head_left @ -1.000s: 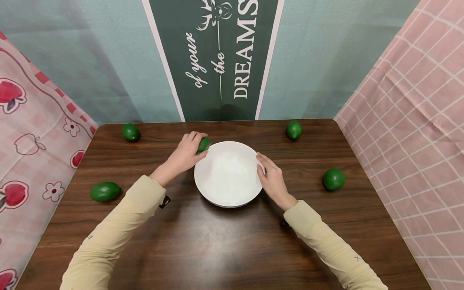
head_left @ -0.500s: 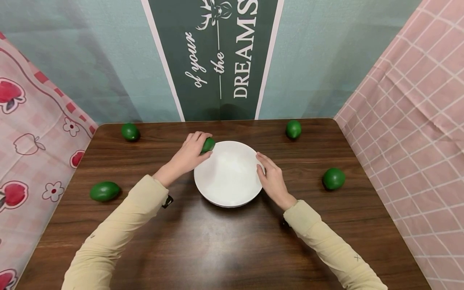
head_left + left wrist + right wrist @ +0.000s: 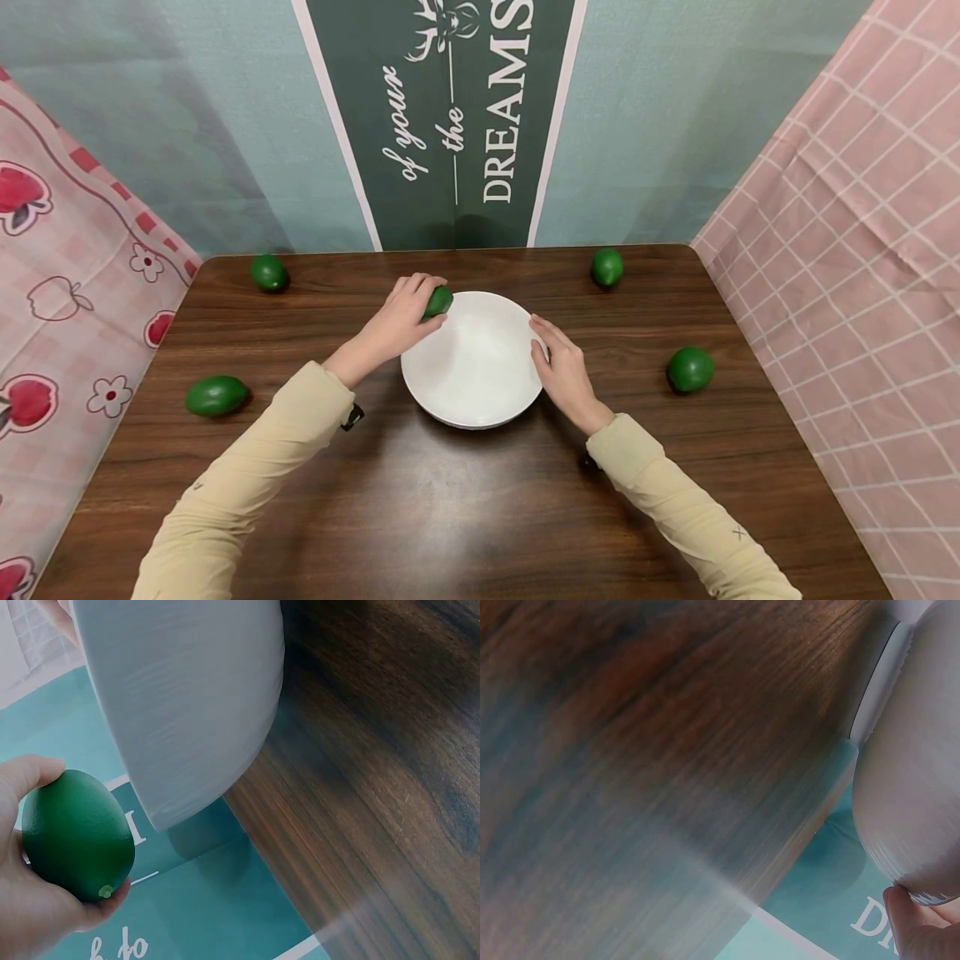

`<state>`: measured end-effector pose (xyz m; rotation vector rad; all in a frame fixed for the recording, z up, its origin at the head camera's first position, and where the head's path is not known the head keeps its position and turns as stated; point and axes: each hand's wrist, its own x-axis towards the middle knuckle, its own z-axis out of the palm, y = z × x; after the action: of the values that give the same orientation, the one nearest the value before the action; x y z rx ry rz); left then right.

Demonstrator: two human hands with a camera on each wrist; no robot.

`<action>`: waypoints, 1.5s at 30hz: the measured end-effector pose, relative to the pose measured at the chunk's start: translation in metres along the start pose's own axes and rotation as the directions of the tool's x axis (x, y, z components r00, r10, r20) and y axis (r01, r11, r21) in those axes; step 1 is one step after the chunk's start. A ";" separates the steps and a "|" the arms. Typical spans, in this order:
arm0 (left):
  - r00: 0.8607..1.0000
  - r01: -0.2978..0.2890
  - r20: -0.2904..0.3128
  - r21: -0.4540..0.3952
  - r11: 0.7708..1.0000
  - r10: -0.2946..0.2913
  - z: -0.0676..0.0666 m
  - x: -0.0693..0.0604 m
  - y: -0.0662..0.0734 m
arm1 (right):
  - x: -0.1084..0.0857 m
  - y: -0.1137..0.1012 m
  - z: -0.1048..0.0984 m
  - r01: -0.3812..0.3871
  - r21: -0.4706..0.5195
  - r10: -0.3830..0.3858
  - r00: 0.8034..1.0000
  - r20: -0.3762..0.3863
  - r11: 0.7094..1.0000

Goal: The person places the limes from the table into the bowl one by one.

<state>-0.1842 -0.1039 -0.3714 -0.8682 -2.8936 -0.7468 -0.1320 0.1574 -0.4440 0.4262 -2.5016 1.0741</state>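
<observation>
My left hand (image 3: 397,321) grips a green lime-like fruit (image 3: 438,302) at the upper left rim of a white bowl (image 3: 474,362). In the left wrist view, thumb and fingers curl round the green fruit (image 3: 79,836), beside the bowl's outer wall (image 3: 187,697). My right hand (image 3: 566,372) rests on the bowl's right rim with its fingers extended. The right wrist view shows fingertips (image 3: 901,900) touching the bowl's side (image 3: 911,780). The bowl's inside looks bare white.
On the brown wooden table (image 3: 450,517) lie more green fruits: two at the left (image 3: 270,273), (image 3: 217,396) and two at the right, one far back (image 3: 607,267) and one nearer (image 3: 690,370). Cloths hang behind and at both sides.
My left hand has moved a little to the right with the green fruit, from beside the bowl to over its rim. My right hand and the bowl have stayed in place.
</observation>
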 end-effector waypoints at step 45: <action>0.998 -0.023 0.050 0.009 1.000 0.023 0.026 0.001 0.010 | 0.000 0.001 0.001 0.021 -0.003 -0.021 1.000 -0.014 1.000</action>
<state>-0.1774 -0.0840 -0.3901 -0.9308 -2.9222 -0.7186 -0.1325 0.1573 -0.4449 0.4418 -2.4811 1.0612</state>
